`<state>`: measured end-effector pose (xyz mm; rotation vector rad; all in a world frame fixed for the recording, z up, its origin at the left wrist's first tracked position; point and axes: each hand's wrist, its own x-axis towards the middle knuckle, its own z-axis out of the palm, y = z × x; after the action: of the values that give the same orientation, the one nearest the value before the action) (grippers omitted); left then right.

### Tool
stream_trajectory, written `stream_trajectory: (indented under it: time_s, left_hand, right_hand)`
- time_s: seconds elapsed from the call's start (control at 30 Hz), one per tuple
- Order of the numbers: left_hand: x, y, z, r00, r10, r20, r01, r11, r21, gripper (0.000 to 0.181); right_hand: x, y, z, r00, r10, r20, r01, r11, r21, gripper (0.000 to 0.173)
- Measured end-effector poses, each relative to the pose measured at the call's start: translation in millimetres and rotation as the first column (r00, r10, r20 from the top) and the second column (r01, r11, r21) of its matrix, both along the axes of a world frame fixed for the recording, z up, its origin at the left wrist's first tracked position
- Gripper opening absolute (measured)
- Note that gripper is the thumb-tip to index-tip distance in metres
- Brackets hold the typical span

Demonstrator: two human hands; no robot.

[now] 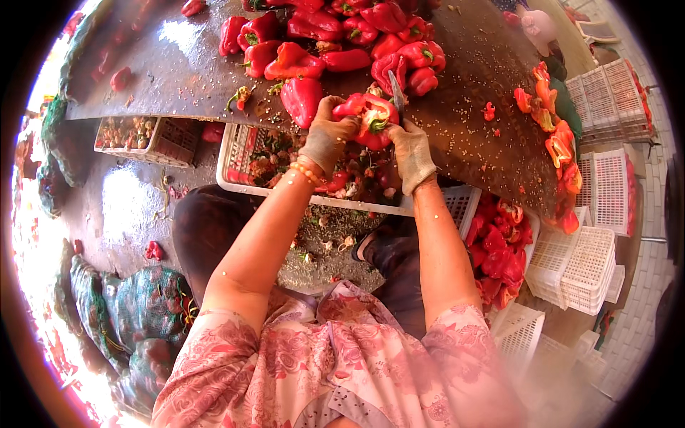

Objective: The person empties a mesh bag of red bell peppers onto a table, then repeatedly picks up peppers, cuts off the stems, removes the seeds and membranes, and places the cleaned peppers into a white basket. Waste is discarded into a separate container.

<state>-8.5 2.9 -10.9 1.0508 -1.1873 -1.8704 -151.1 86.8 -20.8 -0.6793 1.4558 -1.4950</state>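
Note:
My left hand (329, 134), in a soiled work glove, grips a cut red bell pepper (357, 107) whose green core and pale inner ribs show. At the pepper's right side is my right hand (411, 152), also gloved, holding a knife (396, 88) with its blade pointing up and away; its fingers touch the pepper. A whole red pepper (301, 101) lies on the table just left of the held one. Beyond, a heap of red peppers (316, 27) covers part of the table. Beneath my hands stands a white plastic crate (321, 200) with pepper cores and scraps.
The brown table (481, 134) is strewn with seeds; cut pepper pieces (561, 144) line its right edge. A crate of red pepper pieces (497, 251) stands right of my legs, near stacked white crates (575, 267). Green mesh sacks (144, 305) lie at left. Another person shows at top right.

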Motion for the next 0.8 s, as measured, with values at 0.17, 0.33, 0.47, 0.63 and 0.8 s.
stream_trajectory:
  time_s: [0.17,0.33,0.47,0.63,0.8]
  left_hand:
    - [5.0,-19.6,-35.5,0.841,0.024,-0.541,0.177,0.932,0.316,0.034]
    - [-17.2,-16.5,-33.6,0.989,-0.026,-0.145,0.037,0.997,0.074,0.043]
    - [-5.1,-8.0,12.8,0.836,0.385,0.390,0.261,0.344,-0.902,0.049]
    - [-19.1,-7.4,22.0,0.695,-0.087,0.713,0.648,0.506,-0.569,0.050]
    - [-25.2,-19.0,-4.4,0.811,-0.465,0.356,0.581,0.716,-0.388,0.034]
  right_hand:
    - [8.0,-0.6,6.4,0.967,-0.118,0.224,0.122,0.993,-0.004,0.024]
    - [-12.2,2.0,-3.0,0.947,-0.297,0.125,0.305,0.951,-0.048,0.026]
    - [-16.7,7.5,19.5,0.729,-0.237,-0.642,0.309,0.951,0.001,0.025]
    - [2.0,9.2,40.0,0.680,-0.074,-0.729,0.154,0.987,0.044,0.025]
    - [-6.3,11.1,34.4,0.798,0.000,-0.603,0.055,0.996,0.073,0.027]
